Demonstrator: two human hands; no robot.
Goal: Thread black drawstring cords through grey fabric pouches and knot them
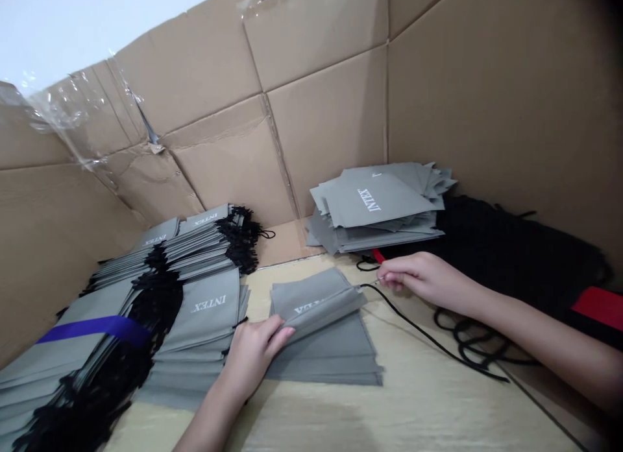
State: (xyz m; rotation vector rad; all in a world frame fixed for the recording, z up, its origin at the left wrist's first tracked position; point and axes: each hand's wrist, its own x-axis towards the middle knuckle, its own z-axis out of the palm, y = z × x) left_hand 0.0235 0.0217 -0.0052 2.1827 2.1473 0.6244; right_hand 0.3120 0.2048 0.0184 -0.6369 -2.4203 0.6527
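Inside the carton (487,102), grey drawstring bags (209,309)

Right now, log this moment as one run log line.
left hand: holds folded edge of grey INTEX pouch | right hand: pinches black cord | nearby: corded pouch stacks, cardboard wall

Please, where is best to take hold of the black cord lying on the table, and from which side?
Pinch the straight run of the black cord from above, coming from the right, just behind the right hand. The cord is thin and limp and lies flat on the table, so fingertips fit; the loops further right look loosely tangled.
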